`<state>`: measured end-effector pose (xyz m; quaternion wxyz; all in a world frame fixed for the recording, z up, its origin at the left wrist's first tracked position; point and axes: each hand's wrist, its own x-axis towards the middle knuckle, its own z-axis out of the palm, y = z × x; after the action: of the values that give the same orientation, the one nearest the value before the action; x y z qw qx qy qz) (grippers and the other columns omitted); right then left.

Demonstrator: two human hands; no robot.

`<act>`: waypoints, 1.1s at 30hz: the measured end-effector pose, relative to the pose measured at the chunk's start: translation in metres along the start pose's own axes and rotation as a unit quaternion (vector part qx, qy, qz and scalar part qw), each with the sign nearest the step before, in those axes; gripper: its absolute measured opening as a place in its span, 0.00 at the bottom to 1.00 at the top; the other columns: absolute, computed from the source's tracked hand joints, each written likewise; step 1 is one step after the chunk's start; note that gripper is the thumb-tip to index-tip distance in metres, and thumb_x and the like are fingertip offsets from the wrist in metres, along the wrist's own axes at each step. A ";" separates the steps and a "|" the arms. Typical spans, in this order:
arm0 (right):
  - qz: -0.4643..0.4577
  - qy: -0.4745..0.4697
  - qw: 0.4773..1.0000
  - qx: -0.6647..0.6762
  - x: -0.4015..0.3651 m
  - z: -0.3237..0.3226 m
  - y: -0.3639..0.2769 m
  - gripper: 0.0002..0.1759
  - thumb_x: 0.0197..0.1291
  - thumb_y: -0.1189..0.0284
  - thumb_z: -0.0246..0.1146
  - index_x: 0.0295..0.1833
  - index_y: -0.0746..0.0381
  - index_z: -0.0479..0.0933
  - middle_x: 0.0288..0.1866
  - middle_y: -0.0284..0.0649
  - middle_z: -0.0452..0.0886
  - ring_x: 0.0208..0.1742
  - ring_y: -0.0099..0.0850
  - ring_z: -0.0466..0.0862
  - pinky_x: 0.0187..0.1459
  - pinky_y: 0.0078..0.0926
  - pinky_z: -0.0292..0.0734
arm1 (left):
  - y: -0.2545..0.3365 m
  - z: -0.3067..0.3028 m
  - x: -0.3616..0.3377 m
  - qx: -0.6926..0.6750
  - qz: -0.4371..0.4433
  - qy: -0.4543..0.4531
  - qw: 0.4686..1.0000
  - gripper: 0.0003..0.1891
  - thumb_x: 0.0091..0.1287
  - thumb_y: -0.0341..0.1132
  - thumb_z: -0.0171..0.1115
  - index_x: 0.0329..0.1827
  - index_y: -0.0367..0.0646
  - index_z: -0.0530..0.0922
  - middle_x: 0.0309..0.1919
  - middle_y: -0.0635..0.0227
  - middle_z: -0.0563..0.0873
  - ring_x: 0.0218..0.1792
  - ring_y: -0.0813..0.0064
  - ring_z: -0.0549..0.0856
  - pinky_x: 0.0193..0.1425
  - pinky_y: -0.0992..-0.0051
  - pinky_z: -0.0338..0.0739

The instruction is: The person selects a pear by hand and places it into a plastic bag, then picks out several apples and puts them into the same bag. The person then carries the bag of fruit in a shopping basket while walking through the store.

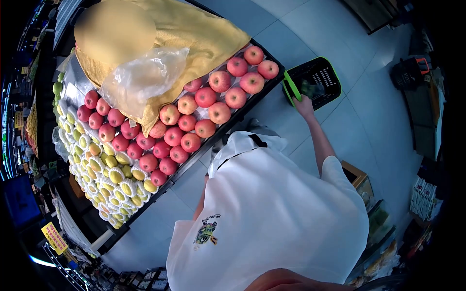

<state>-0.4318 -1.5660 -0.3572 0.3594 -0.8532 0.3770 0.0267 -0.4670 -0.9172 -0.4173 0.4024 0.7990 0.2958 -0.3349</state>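
My right hand (303, 106) is wrapped round the bright green handle (291, 86) of a black shopping basket (330, 80) with a green rim. The basket hangs beside the corner of a fruit stand. Something bluish-green (310, 89) lies inside it, too dim to name. On my left side only part of the forearm (200, 205) shows; the hand itself is hidden behind my white shirt (272, 218). Nearest to that side are rows of red apples (179, 154) on the stand.
A yellow cloth (208, 29) and a crumpled clear plastic bag (145, 77) lie over the apples. Yellow-green fruit in white foam nets (116, 175) fills the stand's left part. Another black basket (410, 72) with an orange handle is at the far right. Grey tiled floor (320, 29) surrounds the stand.
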 end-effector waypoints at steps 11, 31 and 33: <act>-0.005 -0.095 0.982 0.160 0.005 0.006 -0.048 0.23 0.59 0.59 0.72 0.48 0.69 0.79 0.33 0.51 0.87 0.30 0.41 0.90 0.34 0.39 0.84 | -0.010 0.005 -0.005 -0.015 -0.004 0.008 1.000 0.20 0.68 0.44 0.68 0.55 0.38 0.87 0.45 0.57 0.92 0.44 0.61 0.90 0.53 0.64 0.83; -0.098 0.045 0.982 0.157 0.001 0.017 -0.038 0.29 0.58 0.58 0.76 0.55 0.68 0.79 0.40 0.46 0.88 0.41 0.38 0.88 0.48 0.37 0.83 | -0.050 0.011 -0.004 -0.028 0.018 0.032 0.999 0.20 0.69 0.44 0.67 0.55 0.38 0.86 0.45 0.58 0.92 0.44 0.62 0.90 0.53 0.64 0.83; -0.101 0.063 0.980 0.157 0.001 0.018 -0.035 0.31 0.58 0.56 0.77 0.56 0.68 0.79 0.41 0.47 0.88 0.42 0.39 0.88 0.49 0.38 0.82 | -0.069 0.013 0.006 -0.019 0.044 0.037 0.998 0.20 0.70 0.44 0.67 0.55 0.38 0.86 0.45 0.58 0.92 0.44 0.62 0.90 0.53 0.64 0.83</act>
<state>-0.4042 -1.5392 -0.3500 0.4658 -0.8195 0.3104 -0.1227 -0.5179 -0.8920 -0.4585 0.4202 0.8155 0.2815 -0.2814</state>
